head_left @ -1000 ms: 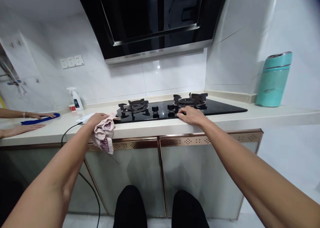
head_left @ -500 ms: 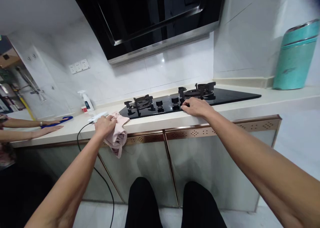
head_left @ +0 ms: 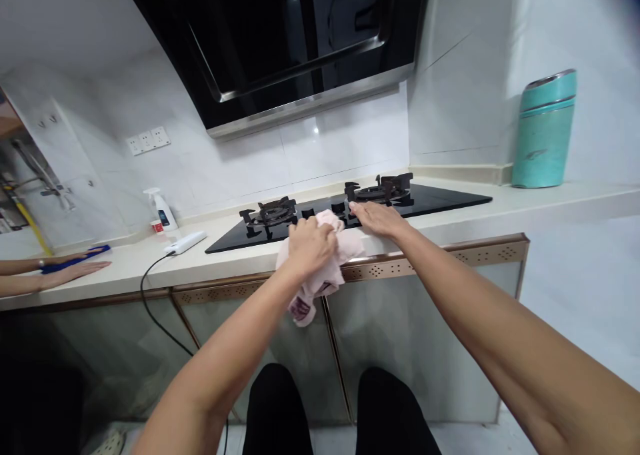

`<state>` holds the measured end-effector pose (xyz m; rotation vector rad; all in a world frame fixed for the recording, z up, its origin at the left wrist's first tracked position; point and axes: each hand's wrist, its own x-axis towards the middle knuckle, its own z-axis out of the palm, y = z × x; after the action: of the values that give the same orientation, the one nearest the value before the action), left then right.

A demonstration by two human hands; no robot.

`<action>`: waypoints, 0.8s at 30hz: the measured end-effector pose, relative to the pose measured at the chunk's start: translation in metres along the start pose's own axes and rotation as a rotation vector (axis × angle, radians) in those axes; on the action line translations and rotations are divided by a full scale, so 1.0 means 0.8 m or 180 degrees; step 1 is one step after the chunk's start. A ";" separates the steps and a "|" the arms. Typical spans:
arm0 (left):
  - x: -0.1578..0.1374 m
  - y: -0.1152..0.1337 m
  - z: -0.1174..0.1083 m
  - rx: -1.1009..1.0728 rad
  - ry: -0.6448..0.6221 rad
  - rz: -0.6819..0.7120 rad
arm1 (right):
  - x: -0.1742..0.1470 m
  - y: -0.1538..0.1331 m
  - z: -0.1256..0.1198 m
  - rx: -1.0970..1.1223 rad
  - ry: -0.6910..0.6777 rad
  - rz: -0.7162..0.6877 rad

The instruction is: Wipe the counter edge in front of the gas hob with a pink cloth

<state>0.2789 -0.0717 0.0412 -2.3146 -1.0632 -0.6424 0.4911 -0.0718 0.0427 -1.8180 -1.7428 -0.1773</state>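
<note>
A pink cloth (head_left: 320, 278) is bunched under the fingers of my left hand (head_left: 311, 242), at the front edge of the black gas hob (head_left: 443, 200). Part of the cloth drapes over the counter edge in front of the cabinet. My right hand (head_left: 377, 218) is open, its fingers stretched out over the hob's front edge, close to a control knob (head_left: 338, 207). Nothing shows in its fingers. The left burner (head_left: 273, 214) and the right burner (head_left: 377, 192) carry dark pan supports.
On the white counter (head_left: 150, 262) a white corded device (head_left: 186, 242) lies near a spray bottle (head_left: 164, 210). Another person's hand (head_left: 75, 274) rests at far left beside a blue cloth (head_left: 65, 262). A turquoise bin (head_left: 544, 135) stands right. The range hood (head_left: 280, 48) hangs overhead.
My left hand has moved right with the pink cloth, from beside the white device to the middle of the hob's front edge. My right hand's fingers have straightened. The view has shifted slightly.
</note>
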 end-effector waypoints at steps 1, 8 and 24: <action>0.011 0.015 0.002 -0.0054 -0.0036 0.0140 | 0.002 0.003 0.001 0.0096 0.0028 -0.0009; 0.082 0.057 0.010 -0.0511 -0.0742 0.0490 | 0.009 0.015 0.004 0.0364 0.0235 -0.0203; 0.098 0.016 0.018 -0.1141 -0.1118 0.0105 | 0.011 0.015 0.005 0.0152 0.0063 0.0186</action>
<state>0.3375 -0.0273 0.0738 -2.8276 -1.1319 -0.4506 0.5025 -0.0614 0.0394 -1.8243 -1.6642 -0.1285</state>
